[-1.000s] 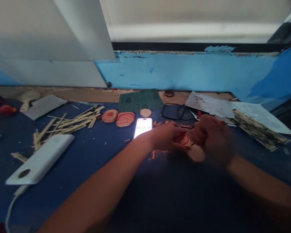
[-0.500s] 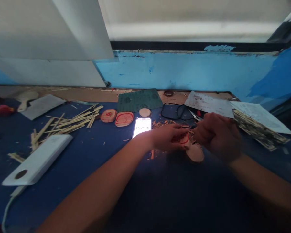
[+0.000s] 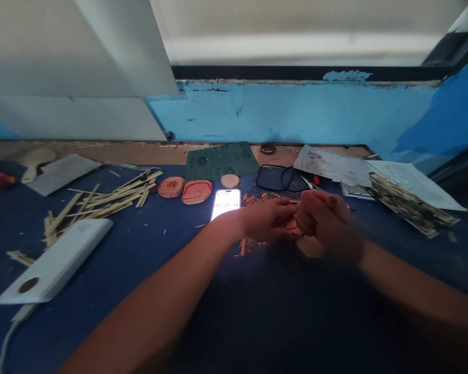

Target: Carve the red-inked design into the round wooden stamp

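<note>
Phone (image 3: pixel 225 202) on table (image 3: pixel 140 254), left of left hand (image 3: pixel 263 221); disc (image 3: pixel 230 181) behind phone, sheet (image 3: pixel 222 161) behind disc. Sticks (image 3: pixel 115 197) far left, power bank (image 3: pixel 60 259) before them. Papers (image 3: pixel 333 165) at right.

The person's left forearm (image 3: pixel 171 288), just beside the smartphone (image 3: pixel 226 200), and right forearm (image 3: pixel 413 285), right of it, are bare — both tapering toward bare wrists — as are the left hand (image 3: pixel 265 220) and right hand (image 3: pixel 325 222).

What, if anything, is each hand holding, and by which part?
Left hand: a red-marked wooden piece, gripped around its left side. Right hand: closed in a fist; can't tell whether anything is inside.
</note>
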`<state>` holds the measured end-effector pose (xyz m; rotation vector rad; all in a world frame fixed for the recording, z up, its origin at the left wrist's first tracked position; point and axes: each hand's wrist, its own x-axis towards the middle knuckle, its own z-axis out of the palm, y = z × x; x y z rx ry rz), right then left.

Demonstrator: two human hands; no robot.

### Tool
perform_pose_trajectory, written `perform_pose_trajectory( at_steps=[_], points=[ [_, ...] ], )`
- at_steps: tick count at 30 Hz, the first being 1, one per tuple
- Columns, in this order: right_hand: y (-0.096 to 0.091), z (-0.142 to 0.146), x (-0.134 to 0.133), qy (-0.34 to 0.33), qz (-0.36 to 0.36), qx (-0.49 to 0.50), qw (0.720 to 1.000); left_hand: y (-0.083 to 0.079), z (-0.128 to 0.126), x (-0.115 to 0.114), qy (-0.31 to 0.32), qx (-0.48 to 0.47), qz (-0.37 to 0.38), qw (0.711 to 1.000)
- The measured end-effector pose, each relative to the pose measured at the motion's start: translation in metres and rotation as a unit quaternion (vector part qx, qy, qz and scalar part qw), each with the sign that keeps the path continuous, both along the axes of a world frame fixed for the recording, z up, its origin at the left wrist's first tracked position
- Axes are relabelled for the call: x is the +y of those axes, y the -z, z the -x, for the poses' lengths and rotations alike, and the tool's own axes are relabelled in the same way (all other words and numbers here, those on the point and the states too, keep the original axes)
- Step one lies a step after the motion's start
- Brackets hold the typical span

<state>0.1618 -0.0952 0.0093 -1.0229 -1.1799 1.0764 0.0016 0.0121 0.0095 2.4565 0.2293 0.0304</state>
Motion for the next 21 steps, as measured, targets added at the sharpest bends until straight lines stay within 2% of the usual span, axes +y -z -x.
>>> perform_pose_trajectory(
  at_steps=[11,15,21],
  points=[
    [-0.0035,0.0026,-0.0022,-0.002,-0.036,-0.034,0.999,0.0036,-0.0015,0.0021,0.008,-0.012,-0.002,1.000],
    [-0.0035,0.0022,-0.0021,-0.016,-0.018,-0.057,0.998,0.0021,-0.0011,0.0019,0.010,-0.012,-0.001,1.000],
    [-0.0025,-0.0005,-0.0011,0.009,-0.014,-0.039,0.999,0.0024,-0.0010,0.0025,0.016,-0.008,-0.006,1.000]
  ],
)
